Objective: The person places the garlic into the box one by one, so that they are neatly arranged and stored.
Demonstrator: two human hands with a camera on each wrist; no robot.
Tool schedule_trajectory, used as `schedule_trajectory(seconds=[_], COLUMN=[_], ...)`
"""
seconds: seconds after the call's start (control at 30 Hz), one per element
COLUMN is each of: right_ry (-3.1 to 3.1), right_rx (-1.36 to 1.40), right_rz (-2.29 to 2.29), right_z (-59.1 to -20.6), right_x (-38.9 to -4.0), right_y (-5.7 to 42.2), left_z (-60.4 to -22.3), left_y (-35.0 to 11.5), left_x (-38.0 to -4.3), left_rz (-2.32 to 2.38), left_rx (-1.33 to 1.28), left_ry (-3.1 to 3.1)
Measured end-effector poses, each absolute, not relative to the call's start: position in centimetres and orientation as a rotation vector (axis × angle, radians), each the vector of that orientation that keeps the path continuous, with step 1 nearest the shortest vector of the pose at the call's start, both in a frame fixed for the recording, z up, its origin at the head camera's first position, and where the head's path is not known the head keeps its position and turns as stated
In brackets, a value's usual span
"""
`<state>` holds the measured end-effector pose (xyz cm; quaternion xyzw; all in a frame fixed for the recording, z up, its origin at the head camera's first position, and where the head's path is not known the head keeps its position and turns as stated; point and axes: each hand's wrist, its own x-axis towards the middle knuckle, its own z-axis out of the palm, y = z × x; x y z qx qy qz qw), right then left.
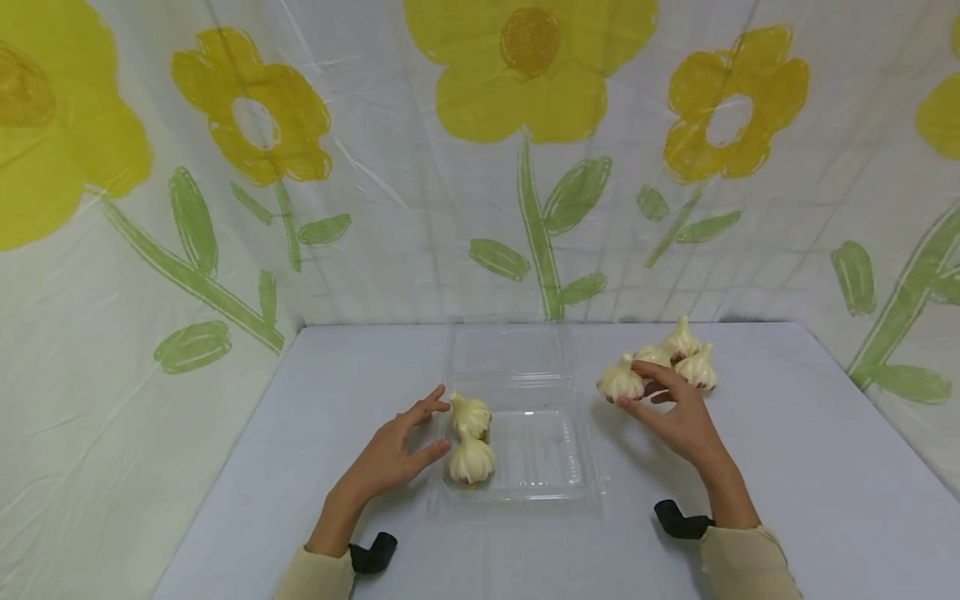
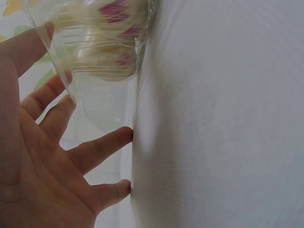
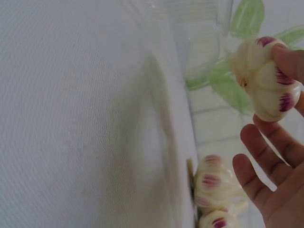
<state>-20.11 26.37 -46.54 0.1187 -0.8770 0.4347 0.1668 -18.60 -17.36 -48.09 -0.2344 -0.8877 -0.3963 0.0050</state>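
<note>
A clear plastic clamshell box [image 1: 540, 497] lies with its lid folded back on the white table. Two garlic bulbs [image 1: 472, 461] sit one behind the other along its left side. My left hand [image 1: 392, 454] is spread at the box's left wall, its fingertips right at the rim in the left wrist view. Over the table to the right of the box, my right hand [image 1: 678, 417] pinches a garlic bulb [image 3: 266, 78] between thumb and fingers, above the surface. Purple streaks mark this cream-coloured bulb.
Several more garlic bulbs [image 1: 696, 367] are clustered at the table's back right, just beyond my right hand. The raised lid part [image 1: 510, 354] lies toward the back edge. A curtain with painted yellow flowers [image 1: 528, 42] hangs behind the table [image 1: 337, 358].
</note>
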Motion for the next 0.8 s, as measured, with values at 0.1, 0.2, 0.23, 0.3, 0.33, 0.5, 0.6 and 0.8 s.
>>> schedule_trajectory(seconds=[0.1, 0.2, 0.23, 0.3, 0.33, 0.5, 0.6, 0.8], right_ry=[-2.472, -2.464, -2.462, -2.457, -2.456, -2.469, -2.481, -2.487], right_rx=[0.366, 0.375, 0.377, 0.382, 0.385, 0.401, 0.421, 0.487], right_rz=[1.265, 1.270, 1.268, 1.271, 1.274, 1.285, 1.281, 1.308], right_z=[-46.6, -46.4, -46.3, -46.1, -46.0, -45.6, -45.5, -45.5], right_x=[-20.1, -20.0, -19.9, -19.9, -19.8, -19.6, -19.4, -19.2], right_y=[26.0, 25.5, 25.3, 25.0, 24.8, 23.8, 23.1, 21.8], left_z=[-48.2, -48.2, -48.1, -48.1, -48.1, -48.1, -48.2, -48.2], left_y=[-17.4, -17.4, -17.4, -17.4, -17.4, -17.4, -17.4, -17.4], left_x=[-18.6, -18.6, -18.6, -18.6, -18.6, -18.6, -18.6, -18.6], left_rz=[-1.241, -1.253, -1.255, -1.264, -1.269, -1.267, -1.268, -1.287], left_rx=[-0.739, -0.735, -0.734, -0.733, -0.732, -0.727, -0.728, -0.724], left_ry=[-2.777, -2.778, -2.780, -2.780, -2.779, -2.782, -2.784, -2.787])
